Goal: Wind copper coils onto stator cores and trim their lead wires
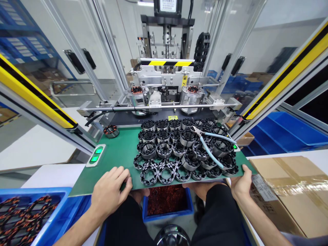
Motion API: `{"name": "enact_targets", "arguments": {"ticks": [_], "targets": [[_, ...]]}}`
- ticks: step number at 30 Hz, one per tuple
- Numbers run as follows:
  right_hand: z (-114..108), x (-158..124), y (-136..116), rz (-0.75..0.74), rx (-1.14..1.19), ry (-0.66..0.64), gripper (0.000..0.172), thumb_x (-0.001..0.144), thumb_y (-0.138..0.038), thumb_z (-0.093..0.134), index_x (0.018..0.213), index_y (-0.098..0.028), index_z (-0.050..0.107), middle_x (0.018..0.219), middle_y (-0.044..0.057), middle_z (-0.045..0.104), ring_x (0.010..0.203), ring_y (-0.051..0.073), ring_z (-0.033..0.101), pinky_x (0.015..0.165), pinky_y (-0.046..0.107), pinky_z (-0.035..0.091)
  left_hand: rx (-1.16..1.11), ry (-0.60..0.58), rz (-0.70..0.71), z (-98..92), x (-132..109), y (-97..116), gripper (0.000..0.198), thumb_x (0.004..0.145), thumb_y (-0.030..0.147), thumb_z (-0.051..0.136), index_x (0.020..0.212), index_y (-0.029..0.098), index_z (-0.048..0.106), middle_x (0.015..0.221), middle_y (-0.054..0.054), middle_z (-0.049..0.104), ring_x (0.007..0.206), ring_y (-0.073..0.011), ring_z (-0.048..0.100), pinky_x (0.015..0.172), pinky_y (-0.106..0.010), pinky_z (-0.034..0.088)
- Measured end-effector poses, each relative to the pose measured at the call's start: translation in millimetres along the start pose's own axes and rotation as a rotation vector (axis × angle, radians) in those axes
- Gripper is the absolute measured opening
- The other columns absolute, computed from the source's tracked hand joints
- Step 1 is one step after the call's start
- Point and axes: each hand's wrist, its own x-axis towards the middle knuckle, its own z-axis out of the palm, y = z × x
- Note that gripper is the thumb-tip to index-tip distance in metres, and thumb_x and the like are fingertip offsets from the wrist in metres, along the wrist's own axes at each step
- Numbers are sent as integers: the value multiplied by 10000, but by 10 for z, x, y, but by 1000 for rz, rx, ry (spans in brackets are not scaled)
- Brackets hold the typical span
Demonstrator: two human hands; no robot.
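Observation:
My left hand rests on the front left part of the green worktop, its fingers curled in and nothing seen in them. At the front right corner, my right hand holds the worktop's edge, thumb on top and the other fingers mostly hidden. Between the hands stand several rows of black-and-grey motor stator cores, without windings, some stacked on others. Light-blue-handled nippers lie across the cores at the right, jaws pointing back left. A single wound stator with copper-coloured coils sits at the worktop's back left.
Behind the worktop, a machine holds two wound stators on metal fixtures, a left fixture and a right fixture. Yellow-black posts flank it. A blue bin of wound stators is at left, a cardboard box at right. Green-lit buttons sit left.

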Motion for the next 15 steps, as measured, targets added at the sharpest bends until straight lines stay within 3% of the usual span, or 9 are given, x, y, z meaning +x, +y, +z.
{"name": "enact_targets", "arguments": {"ticks": [8,15], "targets": [[41,-39,-48,28,12,36,361,860,-429,722,1161,-236,772,1325,3,848,1484,234,700,1361,435,530,2,-4,-1,21,-43,-13,280,1162,230,525,887,261,564,829,-15,605,788,-234,570,759,-404,441],[9,-8,-23,4,19,19,367,820,-454,758,1112,-232,754,1305,28,842,1476,255,698,1319,423,563,-54,24,-19,-9,12,19,278,1144,224,545,872,266,579,814,-15,611,769,-237,567,747,-403,422]]}}
